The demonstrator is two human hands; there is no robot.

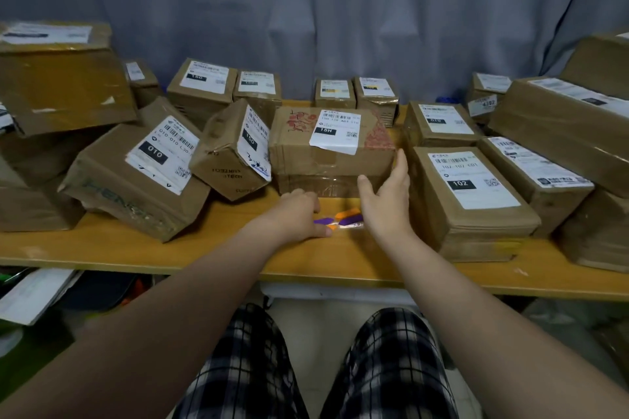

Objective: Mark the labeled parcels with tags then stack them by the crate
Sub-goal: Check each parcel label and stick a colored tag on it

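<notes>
Both arms reach out over the table point(136, 248). The right hand point(388, 197) is flat, fingers straight, against the right side of the box point(333, 163). The left hand point(296, 214) lies palm down, fingers bent, at the tags point(349, 218) in front of the box. I cannot tell if it holds one.

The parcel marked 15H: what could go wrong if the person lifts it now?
The tilted box seems to lean on the parcel; lifting it might topple the box. The parcel's label is peeling at the lower edge and may tear. The tags lie loose in front, by the left hand; the right hand could sweep them off the table.
</notes>
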